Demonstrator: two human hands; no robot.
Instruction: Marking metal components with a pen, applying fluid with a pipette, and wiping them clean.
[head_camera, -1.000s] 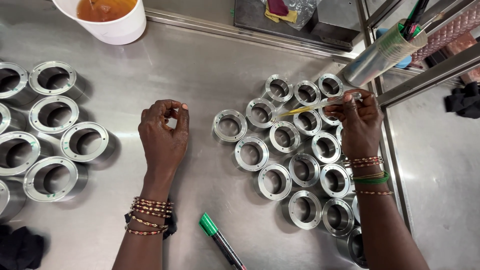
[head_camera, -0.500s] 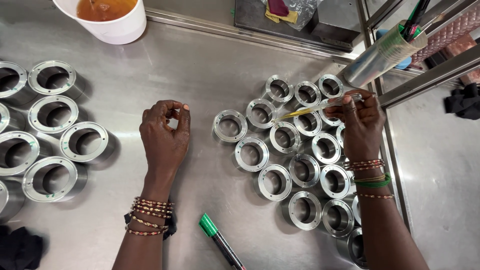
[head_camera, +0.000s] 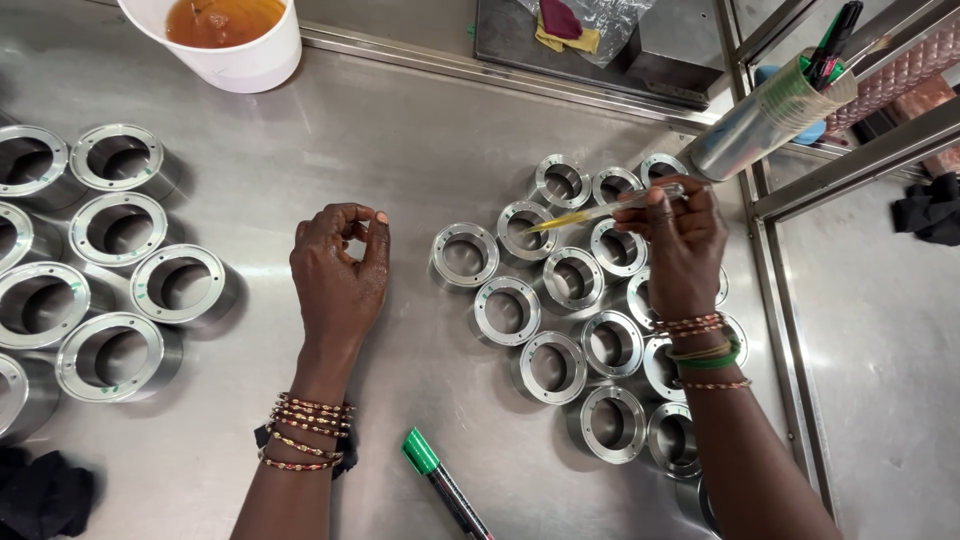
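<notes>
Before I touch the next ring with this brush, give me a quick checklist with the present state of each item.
1. Brush pinched in right hand: ok.
2. Brush tip over a small ring: ok.
3. Left hand empty, off the rings: ok.
4. White tub of amber liquid upright: ok.
5. Green-capped marker lying apart from the rings: ok.
6. Whether the ring is coated: cannot tell.
</notes>
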